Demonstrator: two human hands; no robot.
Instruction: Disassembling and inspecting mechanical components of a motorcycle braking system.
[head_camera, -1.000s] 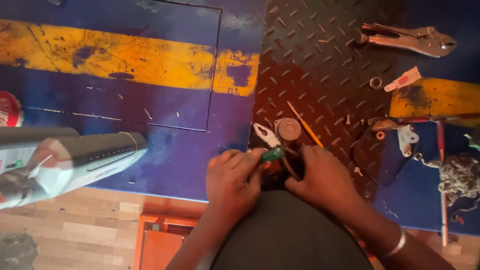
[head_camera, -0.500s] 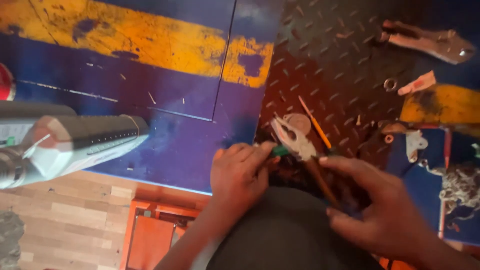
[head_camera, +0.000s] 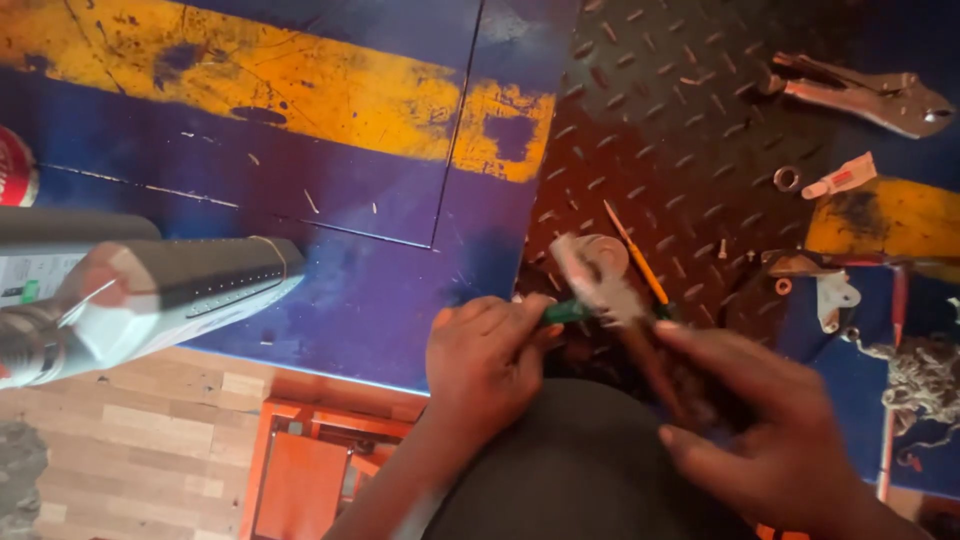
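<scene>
My left hand pinches a short green handle that meets the blurred grey head of a pair of pliers. A brown handle runs from that head down into my right hand, whose thumb and fingers sit loosely around it. I cannot tell whether the green handle belongs to the pliers. Both hands hover over the dark checker plate, above my dark-clad knee. A round metal disc and a thin orange stick lie just beyond the pliers.
Locking pliers lie at the top right, with a washer, a small white-and-red tube, a white bracket and tangled rope nearby. A grey cylinder and a red can are at the left. An orange stool stands below.
The pliers have lifted off the checker plate and swung up, blurred by motion. My right hand has drawn back to the right and its fingers have spread. The left hand stays on the green handle.
</scene>
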